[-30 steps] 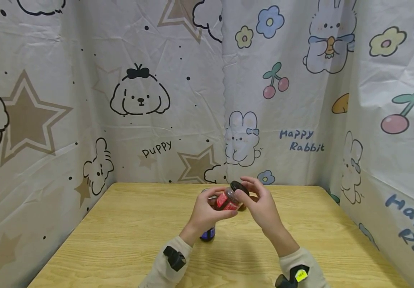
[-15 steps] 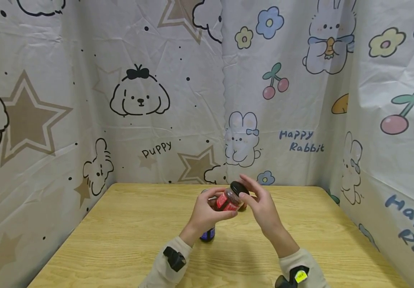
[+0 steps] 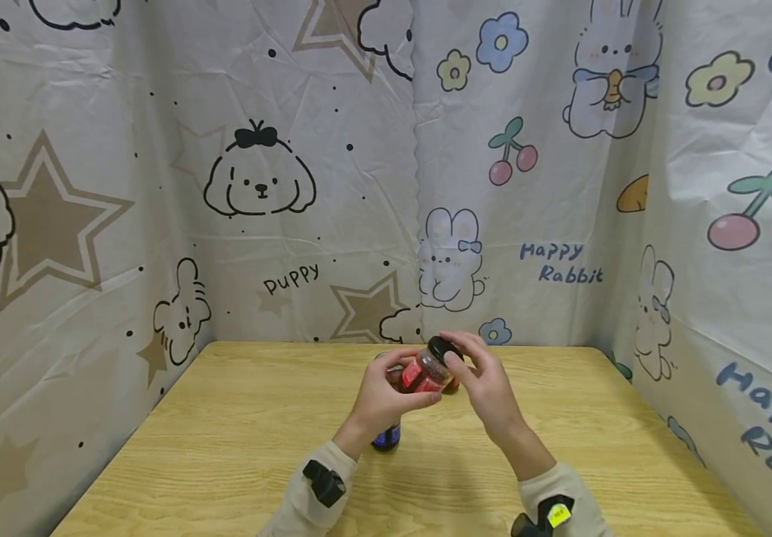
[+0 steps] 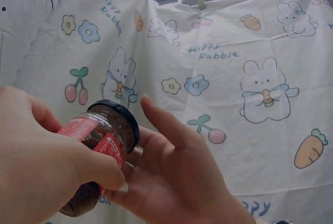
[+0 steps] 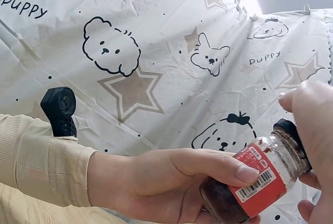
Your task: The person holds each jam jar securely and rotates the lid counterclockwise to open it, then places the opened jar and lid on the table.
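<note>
A glass jar (image 3: 428, 367) with a red label and dark contents is held tilted above the table. My left hand (image 3: 377, 395) grips it around the lower body, the thumb lying across the label in the right wrist view. The black lid (image 3: 441, 347) sits on the jar's mouth, pointing up and to the right. My right hand (image 3: 493, 388) curves around this lid, thumb on the near side and fingers beyond. One right fingertip (image 5: 286, 101) stands a little off the lid in the right wrist view. Parts of the lid and jar are hidden by both hands.
A blue-labelled jar (image 3: 386, 437) stands on the wooden table (image 3: 258, 432), mostly behind my left hand. A small reddish thing (image 3: 453, 386) shows behind the held jar, too covered to identify. Patterned curtains (image 3: 292, 186) enclose the back and sides.
My right fingers spread and lifted from the lid about half a second ago, and have now closed in around it again. The left hand and jar stay nearly still.
</note>
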A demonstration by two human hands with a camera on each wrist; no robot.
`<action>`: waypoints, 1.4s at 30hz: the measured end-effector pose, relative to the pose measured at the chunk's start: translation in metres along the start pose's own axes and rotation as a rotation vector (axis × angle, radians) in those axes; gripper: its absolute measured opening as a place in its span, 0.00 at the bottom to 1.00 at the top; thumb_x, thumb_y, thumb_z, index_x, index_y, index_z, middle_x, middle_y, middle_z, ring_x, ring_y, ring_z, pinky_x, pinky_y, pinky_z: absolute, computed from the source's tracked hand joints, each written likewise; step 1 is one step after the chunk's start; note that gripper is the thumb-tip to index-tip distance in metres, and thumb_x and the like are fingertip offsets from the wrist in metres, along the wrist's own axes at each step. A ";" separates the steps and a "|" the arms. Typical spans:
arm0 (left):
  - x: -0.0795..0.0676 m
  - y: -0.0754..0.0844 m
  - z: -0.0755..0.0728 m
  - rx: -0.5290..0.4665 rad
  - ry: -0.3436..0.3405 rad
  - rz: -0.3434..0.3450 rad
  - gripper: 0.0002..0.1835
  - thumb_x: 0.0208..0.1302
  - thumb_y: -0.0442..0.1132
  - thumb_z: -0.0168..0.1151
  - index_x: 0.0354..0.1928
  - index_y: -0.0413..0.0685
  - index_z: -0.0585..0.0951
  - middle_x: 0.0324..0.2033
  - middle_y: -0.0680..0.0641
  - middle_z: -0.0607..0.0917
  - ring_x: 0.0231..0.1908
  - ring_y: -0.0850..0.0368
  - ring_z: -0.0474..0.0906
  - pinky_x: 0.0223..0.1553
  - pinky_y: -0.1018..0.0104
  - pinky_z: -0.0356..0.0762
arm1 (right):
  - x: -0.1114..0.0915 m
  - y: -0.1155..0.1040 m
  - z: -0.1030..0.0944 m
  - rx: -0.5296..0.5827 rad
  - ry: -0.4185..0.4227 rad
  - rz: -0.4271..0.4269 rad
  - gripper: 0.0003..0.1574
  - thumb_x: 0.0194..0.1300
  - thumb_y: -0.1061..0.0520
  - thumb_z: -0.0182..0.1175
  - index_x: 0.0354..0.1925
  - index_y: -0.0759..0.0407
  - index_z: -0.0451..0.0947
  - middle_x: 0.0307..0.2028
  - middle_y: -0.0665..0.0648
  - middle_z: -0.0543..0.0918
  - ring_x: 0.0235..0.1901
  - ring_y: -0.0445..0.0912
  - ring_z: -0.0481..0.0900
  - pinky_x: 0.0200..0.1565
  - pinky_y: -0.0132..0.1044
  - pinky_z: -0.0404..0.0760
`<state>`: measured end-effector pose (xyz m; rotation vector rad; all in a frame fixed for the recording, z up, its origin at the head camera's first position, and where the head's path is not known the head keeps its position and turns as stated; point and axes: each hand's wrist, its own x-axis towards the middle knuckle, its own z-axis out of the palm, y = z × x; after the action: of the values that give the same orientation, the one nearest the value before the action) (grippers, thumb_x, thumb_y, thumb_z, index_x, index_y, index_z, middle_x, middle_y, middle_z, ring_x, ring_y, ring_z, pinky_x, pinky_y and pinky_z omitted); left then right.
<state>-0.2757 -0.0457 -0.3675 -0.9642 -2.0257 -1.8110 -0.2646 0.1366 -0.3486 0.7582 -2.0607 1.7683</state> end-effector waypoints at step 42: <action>0.001 -0.001 -0.001 -0.048 0.000 -0.040 0.31 0.45 0.34 0.75 0.55 0.44 0.76 0.39 0.44 0.79 0.36 0.51 0.81 0.35 0.60 0.80 | -0.001 -0.001 0.002 0.056 -0.048 0.019 0.27 0.70 0.56 0.50 0.66 0.52 0.61 0.60 0.58 0.68 0.57 0.52 0.68 0.49 0.40 0.73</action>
<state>-0.2770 -0.0461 -0.3678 -0.9439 -2.0239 -1.8883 -0.2630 0.1347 -0.3485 0.8067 -2.0628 1.8425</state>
